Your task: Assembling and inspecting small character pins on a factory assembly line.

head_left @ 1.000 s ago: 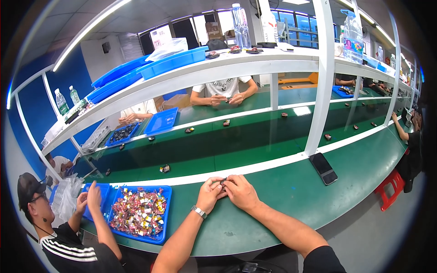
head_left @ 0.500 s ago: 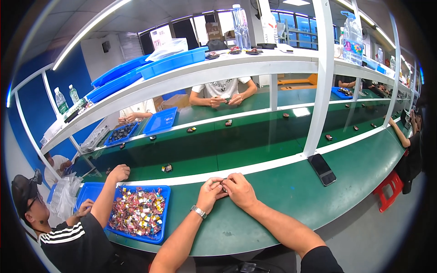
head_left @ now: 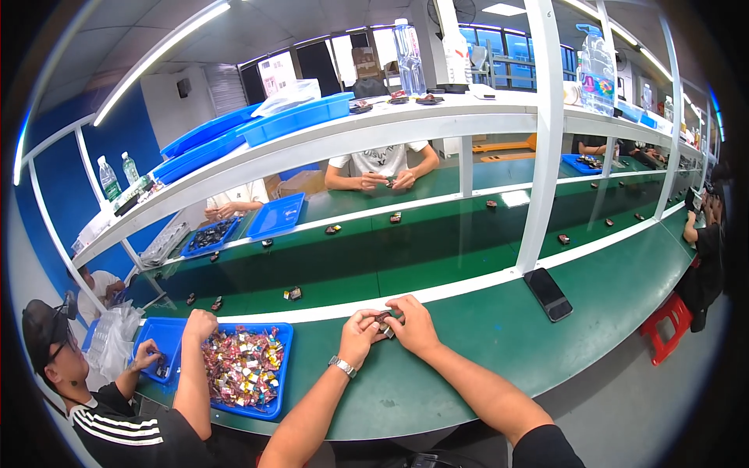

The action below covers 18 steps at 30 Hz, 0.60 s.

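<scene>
The small dark part (head_left: 384, 319) pinched between the left hand (head_left: 359, 337) and right hand (head_left: 412, 326) is mostly covered by the fingers, so its shape and kind cannot be told. The item in the neighbour's hand (head_left: 148, 360) and the pieces on the belt (head_left: 328, 265) are too small to identify. Both forearms are cut off by the lower edge, and the red stool (head_left: 665, 324) is partly hidden by the bench (head_left: 484, 343).
</scene>
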Tool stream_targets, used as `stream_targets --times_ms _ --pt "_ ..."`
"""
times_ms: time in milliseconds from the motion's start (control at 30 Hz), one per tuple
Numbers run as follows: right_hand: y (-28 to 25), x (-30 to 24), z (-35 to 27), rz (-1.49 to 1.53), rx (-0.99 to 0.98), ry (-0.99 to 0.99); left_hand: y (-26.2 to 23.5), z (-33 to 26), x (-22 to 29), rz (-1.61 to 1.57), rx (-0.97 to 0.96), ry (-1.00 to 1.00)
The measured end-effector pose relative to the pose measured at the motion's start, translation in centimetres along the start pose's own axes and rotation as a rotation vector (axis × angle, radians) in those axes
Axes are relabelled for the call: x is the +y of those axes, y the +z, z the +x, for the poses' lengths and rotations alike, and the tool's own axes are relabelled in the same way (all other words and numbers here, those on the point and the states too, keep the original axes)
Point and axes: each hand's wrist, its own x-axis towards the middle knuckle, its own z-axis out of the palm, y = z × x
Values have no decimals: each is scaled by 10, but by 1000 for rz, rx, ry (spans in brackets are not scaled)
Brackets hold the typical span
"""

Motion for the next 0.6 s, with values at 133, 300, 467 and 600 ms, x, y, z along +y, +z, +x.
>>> stream_targets --times_ms 133,300,467,600 --pt "-4 9 2 126 -100 173 -3 1 -3 54 -43 24" --pt "-14 30 13 300 -98 382 2 1 -2 17 32 122" --pt "-31 54 24 283 31 635 -8 9 3 -71 115 85" --pt "-34 39 22 107 12 596 -16 9 -3 5 72 70"
